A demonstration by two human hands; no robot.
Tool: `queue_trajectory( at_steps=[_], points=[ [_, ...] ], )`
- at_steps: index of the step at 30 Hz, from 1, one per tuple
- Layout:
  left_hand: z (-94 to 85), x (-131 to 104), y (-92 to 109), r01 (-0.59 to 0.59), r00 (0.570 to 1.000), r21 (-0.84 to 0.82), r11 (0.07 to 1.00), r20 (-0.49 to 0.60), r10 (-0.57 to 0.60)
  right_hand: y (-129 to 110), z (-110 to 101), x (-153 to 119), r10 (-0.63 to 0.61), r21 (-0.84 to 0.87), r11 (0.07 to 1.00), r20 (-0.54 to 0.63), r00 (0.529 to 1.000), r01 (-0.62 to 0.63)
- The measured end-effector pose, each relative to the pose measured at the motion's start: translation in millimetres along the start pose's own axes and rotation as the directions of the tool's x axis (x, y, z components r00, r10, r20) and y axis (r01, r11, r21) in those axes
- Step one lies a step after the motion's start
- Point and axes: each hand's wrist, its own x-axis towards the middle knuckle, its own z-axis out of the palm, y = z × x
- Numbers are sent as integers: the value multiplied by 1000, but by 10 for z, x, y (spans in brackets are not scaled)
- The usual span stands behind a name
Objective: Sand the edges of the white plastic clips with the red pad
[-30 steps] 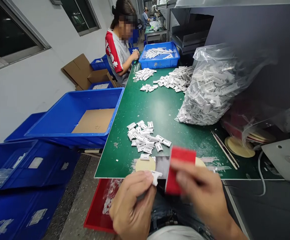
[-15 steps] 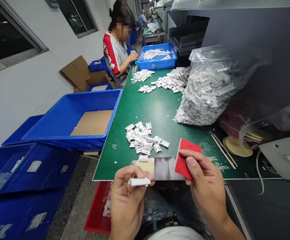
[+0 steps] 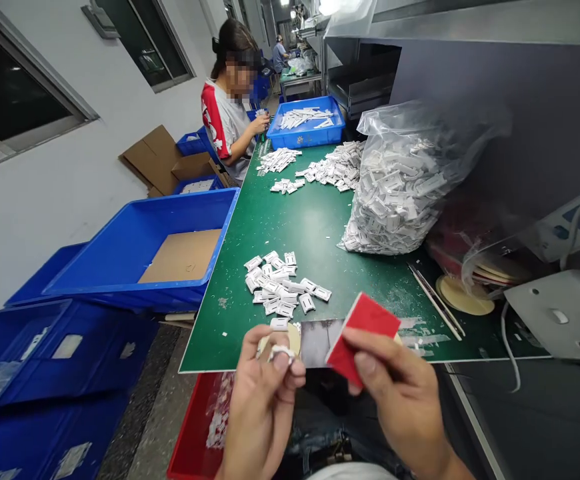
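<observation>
Between the thumb and fingers of my left hand (image 3: 265,397) is a small white plastic part (image 3: 281,352), seen end-on. My right hand (image 3: 400,393) pinches a flat red pad (image 3: 363,339) with a pale edge, held to the right of the part and apart from it. Just beyond my left hand, one white part (image 3: 279,324) lies at the edge of a round cream disc (image 3: 295,339), which my fingers partly cover. A loose pile of similar white parts (image 3: 275,288) lies farther up the green table (image 3: 315,220).
A clear bag of white parts (image 3: 395,193) stands at the right, near tweezers (image 3: 435,300). Farther back are more piles and a blue tray (image 3: 306,137), with a co-worker (image 3: 230,113) seated beside it. A large blue bin (image 3: 140,253) adjoins the left edge; a red bin (image 3: 197,427) sits below.
My left hand has turned the white part from lengthwise to end-on. The red pad has moved slightly left and tilted, still in my right hand. The camera view has shifted a little.
</observation>
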Motion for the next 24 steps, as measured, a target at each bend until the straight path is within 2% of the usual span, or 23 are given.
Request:
queue_trajectory(
  at_steps=[2,4,6,7,8,9,10,11,12,13,14,15,18,20,22,24],
  points=[
    [86,35,21,257,966,-210,943,29,-257,-49,-52,-57,-38,94,995,130,991,26],
    [166,29,-7,407,913,-312,859,104,-395,-108,-97,-89,-40,149,989,271,962,0],
    [218,-19,-68,536,844,-314,784,209,-494,-152,-145,-72,-42,127,992,471,881,-21],
    [233,-50,-98,588,808,-291,755,257,-530,-158,-173,-46,-37,78,997,529,848,-6],
    [243,-76,-121,627,775,-257,736,301,-555,-152,-205,-14,-22,7,1000,509,860,21],
    [252,-87,-128,642,756,-221,734,338,-560,-133,-241,20,-4,-80,996,398,917,39],
    [268,-74,-116,633,756,-187,752,361,-547,-104,-283,53,-2,-166,985,205,979,37],
    [298,-30,-82,594,774,-145,791,369,-514,-69,-328,78,-4,-230,973,-19,1000,0],
    [352,51,-26,507,817,-82,858,363,-448,-35,-373,91,-5,-256,965,-209,978,-50],
    [437,171,51,379,870,-14,925,346,-351,-3,-416,89,1,-254,964,-311,950,-84],
    [560,326,142,195,922,80,977,325,-211,22,-452,70,25,-234,966,-355,934,-114],
    [724,510,243,-49,939,214,976,343,-28,41,-479,36,51,-201,971,-356,933,-129],
    [1426,1124,543,-317,885,224,922,420,202,76,-508,-120,132,-30,989,-267,955,-145],
    [1975,1466,694,-475,814,234,848,483,323,92,-504,-215,141,115,986,-173,975,-122],
    [2446,1677,788,-599,726,272,753,580,368,98,-501,-266,133,192,975,-123,983,-108],
    [2719,1759,834,-697,648,320,642,665,371,83,-510,-272,155,166,978,-180,971,-125]
  ],
)
